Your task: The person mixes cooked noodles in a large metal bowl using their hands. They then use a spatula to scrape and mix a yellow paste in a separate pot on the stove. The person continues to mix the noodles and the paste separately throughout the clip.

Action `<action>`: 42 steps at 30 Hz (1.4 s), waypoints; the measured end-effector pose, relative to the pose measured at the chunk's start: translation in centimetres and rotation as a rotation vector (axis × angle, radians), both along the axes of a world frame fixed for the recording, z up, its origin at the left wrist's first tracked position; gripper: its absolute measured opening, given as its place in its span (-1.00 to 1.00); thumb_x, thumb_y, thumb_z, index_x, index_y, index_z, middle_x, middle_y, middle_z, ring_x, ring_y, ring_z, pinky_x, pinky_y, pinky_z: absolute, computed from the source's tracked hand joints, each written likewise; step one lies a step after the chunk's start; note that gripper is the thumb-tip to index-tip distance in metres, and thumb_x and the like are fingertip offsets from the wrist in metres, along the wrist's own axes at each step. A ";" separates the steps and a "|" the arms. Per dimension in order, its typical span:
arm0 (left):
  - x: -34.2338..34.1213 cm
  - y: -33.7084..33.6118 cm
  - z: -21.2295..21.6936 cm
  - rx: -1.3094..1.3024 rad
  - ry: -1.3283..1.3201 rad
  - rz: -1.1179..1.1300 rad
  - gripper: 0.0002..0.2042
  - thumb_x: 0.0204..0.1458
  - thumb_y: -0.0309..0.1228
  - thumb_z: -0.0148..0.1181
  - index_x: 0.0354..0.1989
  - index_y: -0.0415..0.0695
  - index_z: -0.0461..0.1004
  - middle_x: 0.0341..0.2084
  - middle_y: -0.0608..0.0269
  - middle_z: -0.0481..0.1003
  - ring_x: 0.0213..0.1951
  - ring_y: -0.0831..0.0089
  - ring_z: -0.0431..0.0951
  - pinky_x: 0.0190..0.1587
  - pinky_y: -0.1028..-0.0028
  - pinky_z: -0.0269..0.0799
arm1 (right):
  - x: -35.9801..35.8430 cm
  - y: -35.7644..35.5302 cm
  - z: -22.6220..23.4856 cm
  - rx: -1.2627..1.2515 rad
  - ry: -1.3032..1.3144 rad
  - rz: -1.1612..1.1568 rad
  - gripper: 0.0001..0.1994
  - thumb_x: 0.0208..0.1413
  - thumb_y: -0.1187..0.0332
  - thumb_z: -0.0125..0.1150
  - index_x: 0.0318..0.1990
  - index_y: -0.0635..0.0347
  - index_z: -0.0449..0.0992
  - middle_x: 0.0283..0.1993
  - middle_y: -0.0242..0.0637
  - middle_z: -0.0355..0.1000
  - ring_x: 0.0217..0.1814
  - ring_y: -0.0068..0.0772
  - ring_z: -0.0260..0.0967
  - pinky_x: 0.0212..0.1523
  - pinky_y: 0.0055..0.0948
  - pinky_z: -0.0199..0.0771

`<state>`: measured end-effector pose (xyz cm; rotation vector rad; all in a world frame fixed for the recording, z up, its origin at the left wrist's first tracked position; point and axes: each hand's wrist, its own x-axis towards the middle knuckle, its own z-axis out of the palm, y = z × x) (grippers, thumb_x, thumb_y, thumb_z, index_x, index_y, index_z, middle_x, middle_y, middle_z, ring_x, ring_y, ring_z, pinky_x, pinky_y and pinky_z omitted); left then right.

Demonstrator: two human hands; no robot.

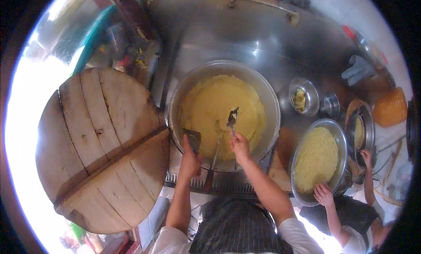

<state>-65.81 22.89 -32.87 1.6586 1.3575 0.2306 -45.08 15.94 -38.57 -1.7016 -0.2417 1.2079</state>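
Surface (263,65), seemingly steel, pot (271,107), wooden lid (94,122)

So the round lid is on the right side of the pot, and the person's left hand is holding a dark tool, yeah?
Not the right side: the head view shows the round lid left of the pot. The left hand does hold a dark tool.

The pot (268,96) is smooth metal, the round board (101,144) rough matt wood, the apron (232,227) matt cloth.
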 end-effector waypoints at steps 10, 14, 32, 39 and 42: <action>8.8 -4.7 5.3 -0.286 -0.618 0.067 -0.72 0.11 -0.19 0.00 -0.38 -0.19 0.43 -0.65 0.39 0.36 -0.65 0.63 0.29 -0.64 0.57 0.19 | -5.0 -3.6 12.5 0.183 -0.729 0.099 -0.72 -0.06 0.51 0.05 -0.12 0.23 0.39 -0.19 -0.08 0.29 -0.17 -0.08 0.29 -0.13 -0.28 0.32; 8.6 -6.2 6.5 -0.342 -0.460 0.117 -0.75 0.12 -0.23 -0.02 -0.43 -0.16 0.40 -0.75 0.45 0.27 -0.75 0.66 0.19 -0.74 0.56 0.07 | -3.8 -6.3 10.7 0.366 -0.333 -0.084 -0.85 -0.01 0.48 0.05 -0.23 0.21 0.36 -0.22 -0.23 0.29 -0.24 -0.31 0.29 -0.20 -0.34 0.35; 9.1 -12.1 10.6 0.424 -0.284 0.037 -0.88 0.03 -0.45 -0.07 -0.34 -0.25 0.33 -0.43 -0.08 0.42 -0.37 0.07 0.44 -0.28 0.25 0.34 | -1.3 -8.3 12.9 0.218 0.471 -0.465 -0.80 0.17 0.23 -0.11 -0.19 0.15 0.16 -0.51 -0.29 0.34 -0.60 -0.43 0.28 -0.61 -0.40 0.35; 6.3 -6.0 10.3 0.728 0.050 0.146 -0.88 0.01 -0.45 -0.03 -0.37 -0.21 0.40 -0.51 -0.09 0.43 -0.42 -0.06 0.43 -0.39 0.16 0.30 | -0.4 -10.3 13.1 0.323 -0.084 0.072 -0.59 0.15 0.34 -0.03 0.11 0.19 0.06 -0.57 -0.41 0.20 -0.63 -0.57 0.18 -0.67 -0.55 0.23; 5.0 -4.6 8.5 0.694 -0.092 0.145 -0.84 0.07 -0.38 -0.03 -0.41 -0.21 0.40 -0.61 -0.07 0.40 -0.48 -0.07 0.42 -0.47 0.21 0.30 | -2.2 -10.8 18.5 0.263 -0.171 0.252 -0.53 0.13 0.41 -0.02 0.21 0.15 0.11 -0.54 -0.44 0.21 -0.57 -0.62 0.19 -0.57 -0.54 0.29</action>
